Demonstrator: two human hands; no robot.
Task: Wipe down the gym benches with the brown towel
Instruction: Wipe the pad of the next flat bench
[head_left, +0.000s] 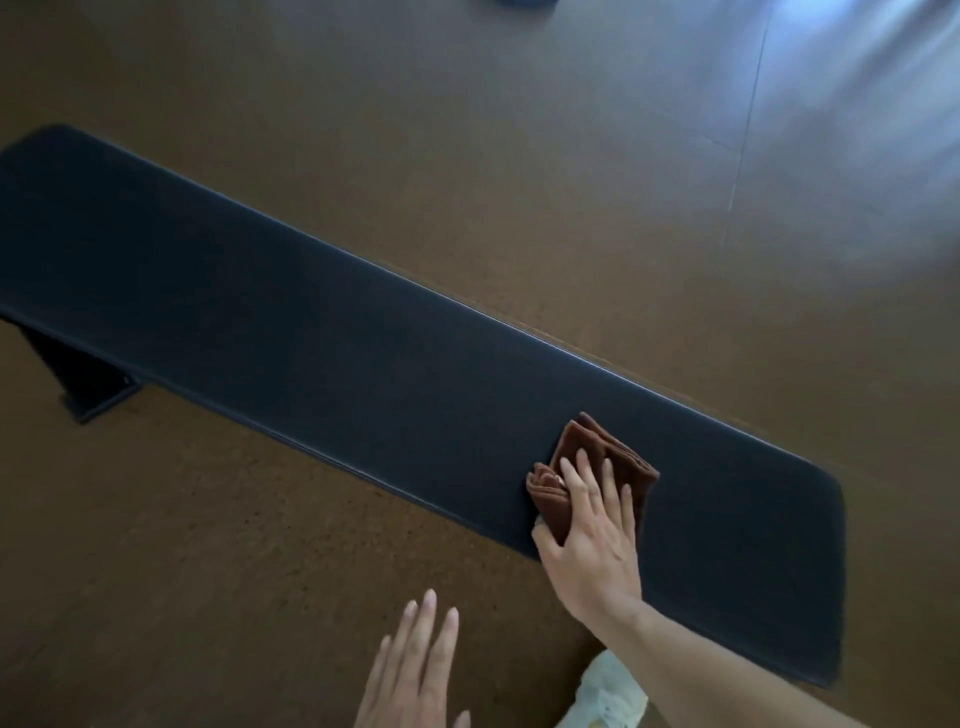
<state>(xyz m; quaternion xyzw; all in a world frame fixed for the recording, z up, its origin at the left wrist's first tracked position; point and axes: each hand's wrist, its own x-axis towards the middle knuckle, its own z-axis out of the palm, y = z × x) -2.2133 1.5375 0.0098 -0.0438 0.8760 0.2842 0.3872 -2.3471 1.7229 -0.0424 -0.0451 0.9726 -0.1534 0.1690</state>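
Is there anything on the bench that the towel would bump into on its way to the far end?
No, nothing visible. The right hand presses the folded towel flat near the close end of the bench, and the dark top from there to the far end looks bare. The left hand is off to the side, over the floor.

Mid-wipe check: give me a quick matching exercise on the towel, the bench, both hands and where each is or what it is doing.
Column one:
1. brown towel
2. bench
3. right hand
4. left hand

Column two:
A. hovers open over the floor, holding nothing
B. long dark pad running diagonally across the view
C. folded, lying on the bench pad near its nearer end
D. pressed flat on the towel, fingers spread

Pairs: 1-C, 2-B, 3-D, 4-A
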